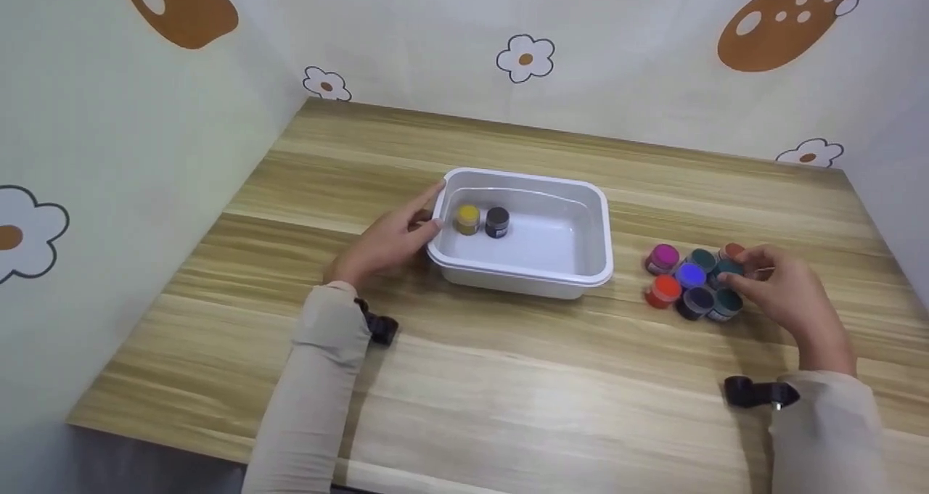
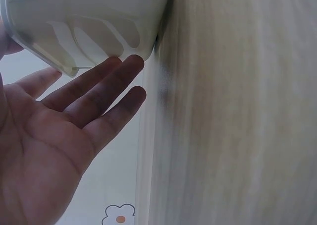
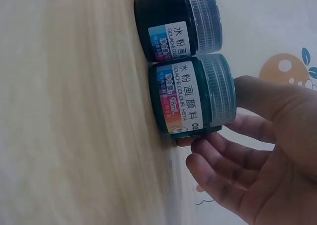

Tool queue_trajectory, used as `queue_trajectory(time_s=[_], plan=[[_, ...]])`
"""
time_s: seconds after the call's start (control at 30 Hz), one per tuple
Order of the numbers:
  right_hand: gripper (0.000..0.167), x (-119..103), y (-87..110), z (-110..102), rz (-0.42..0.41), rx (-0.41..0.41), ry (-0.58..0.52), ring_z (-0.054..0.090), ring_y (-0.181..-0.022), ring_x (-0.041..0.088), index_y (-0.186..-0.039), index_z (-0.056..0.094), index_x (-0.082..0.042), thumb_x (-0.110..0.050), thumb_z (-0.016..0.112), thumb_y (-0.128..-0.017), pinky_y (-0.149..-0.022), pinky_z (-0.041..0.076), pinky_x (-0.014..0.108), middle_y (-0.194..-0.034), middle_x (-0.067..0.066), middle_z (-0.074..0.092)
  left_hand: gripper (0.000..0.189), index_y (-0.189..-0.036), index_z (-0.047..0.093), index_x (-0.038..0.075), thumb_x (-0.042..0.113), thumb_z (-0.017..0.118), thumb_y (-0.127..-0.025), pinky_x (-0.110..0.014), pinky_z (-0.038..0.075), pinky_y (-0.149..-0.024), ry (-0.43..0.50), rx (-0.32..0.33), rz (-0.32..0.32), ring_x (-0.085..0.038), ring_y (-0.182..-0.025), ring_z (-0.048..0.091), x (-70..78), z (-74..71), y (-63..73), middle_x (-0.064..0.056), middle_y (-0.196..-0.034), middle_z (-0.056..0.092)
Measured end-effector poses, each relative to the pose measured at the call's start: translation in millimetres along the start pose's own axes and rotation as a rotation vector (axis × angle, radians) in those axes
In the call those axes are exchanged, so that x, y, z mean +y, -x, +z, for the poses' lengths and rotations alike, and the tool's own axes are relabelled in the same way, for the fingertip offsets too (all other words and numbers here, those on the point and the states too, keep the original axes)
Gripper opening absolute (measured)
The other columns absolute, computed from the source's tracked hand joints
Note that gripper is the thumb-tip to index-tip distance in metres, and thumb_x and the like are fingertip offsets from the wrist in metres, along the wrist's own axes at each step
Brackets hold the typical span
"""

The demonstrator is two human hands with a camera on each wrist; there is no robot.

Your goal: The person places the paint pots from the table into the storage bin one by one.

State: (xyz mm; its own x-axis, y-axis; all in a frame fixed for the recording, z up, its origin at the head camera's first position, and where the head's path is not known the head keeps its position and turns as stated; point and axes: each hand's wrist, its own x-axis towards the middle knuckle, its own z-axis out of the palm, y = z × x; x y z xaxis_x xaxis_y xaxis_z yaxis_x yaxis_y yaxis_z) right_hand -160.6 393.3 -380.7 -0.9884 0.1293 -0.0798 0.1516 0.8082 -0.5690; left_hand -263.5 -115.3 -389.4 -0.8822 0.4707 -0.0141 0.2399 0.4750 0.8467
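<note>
Beside the left end of a white plastic tub (image 1: 522, 276), my left hand (image 1: 388, 240) touches the rim with thumb and index finger. In the left wrist view the other fingers (image 2: 106, 93) reach out straight against the tub's outer side. Inside the tub stand a yellow paint jar (image 1: 468, 220) and a black paint jar (image 1: 497, 222). To the right, my right hand (image 1: 787, 287) pinches a teal paint jar (image 1: 728, 268) at the back right of a cluster. A green gouache jar (image 3: 178, 98) partly hides the fingers in the right wrist view.
Close around the right hand stand several more jars: magenta (image 1: 663, 259), blue (image 1: 690, 275), red (image 1: 663, 291), dark navy (image 1: 696, 302) and an orange-brown one (image 1: 731, 251). The wooden table (image 1: 508, 392) meets patterned walls (image 1: 617, 80) at the back and left.
</note>
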Motion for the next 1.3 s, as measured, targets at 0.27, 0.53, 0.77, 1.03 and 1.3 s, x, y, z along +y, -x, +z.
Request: queue_trajectory(time_s=[0.27,0.53,0.77,1.03,1.3], plan=[[0.052,-6,4.5,-6,-0.002,0.056,-0.001,0.059,-0.099,0.032,-0.125,0.055,0.011,-0.029,0.068,-0.094,-0.064,0.043,0.010,-0.120,0.033,0.058,0.062,-0.158,0.023,0.036,0.033,0.050,-0.102,-0.039,0.039,-0.112,0.011,0.004,-0.021,-0.022,-0.135,0.047,0.7,0.6,0.0,-0.011,-0.154,0.042],[0.049,-46,8.1,-17,-0.067,0.185,-0.018,0.057,-0.093,0.008,-0.126,0.059,0.006,-0.031,0.067,-0.094,-0.065,0.040,0.006,-0.118,0.027,0.062,0.063,-0.157,0.024,0.039,0.036,0.052,-0.101,-0.040,0.039,-0.112,0.014,0.011,-0.040,-0.023,-0.135,0.047,1.5,0.7,0.1,-0.009,-0.155,0.040],[0.041,-114,-7.4,8,-0.231,0.162,-0.139,0.060,-0.108,0.030,-0.122,0.061,0.005,-0.022,0.070,-0.093,-0.078,0.049,0.005,-0.118,0.021,0.063,0.063,-0.157,0.022,0.041,0.039,0.052,-0.101,-0.041,0.037,-0.114,-0.011,0.007,-0.037,-0.024,-0.138,0.043,1.1,-0.4,0.1,-0.006,-0.160,0.033],[0.030,-189,-34.4,55,-0.370,0.006,-0.204,0.061,-0.103,0.027,-0.114,0.063,0.004,-0.010,0.071,-0.089,-0.092,0.055,0.039,-0.111,0.017,0.064,0.063,-0.157,0.022,0.040,0.038,0.051,-0.101,-0.042,0.037,-0.114,-0.007,0.008,-0.033,-0.023,-0.137,0.045,0.8,-0.4,0.6,-0.009,-0.155,0.040],[0.024,-215,-61.6,101,-0.355,-0.057,-0.161,0.059,-0.091,0.024,-0.104,0.065,0.004,-0.008,0.071,-0.085,-0.078,0.050,0.032,-0.099,0.016,0.066,0.063,-0.158,0.023,0.037,0.035,0.052,-0.102,-0.039,0.039,-0.112,0.013,0.004,-0.017,-0.023,-0.136,0.047,0.2,-0.3,0.6,-0.011,-0.155,0.040]])
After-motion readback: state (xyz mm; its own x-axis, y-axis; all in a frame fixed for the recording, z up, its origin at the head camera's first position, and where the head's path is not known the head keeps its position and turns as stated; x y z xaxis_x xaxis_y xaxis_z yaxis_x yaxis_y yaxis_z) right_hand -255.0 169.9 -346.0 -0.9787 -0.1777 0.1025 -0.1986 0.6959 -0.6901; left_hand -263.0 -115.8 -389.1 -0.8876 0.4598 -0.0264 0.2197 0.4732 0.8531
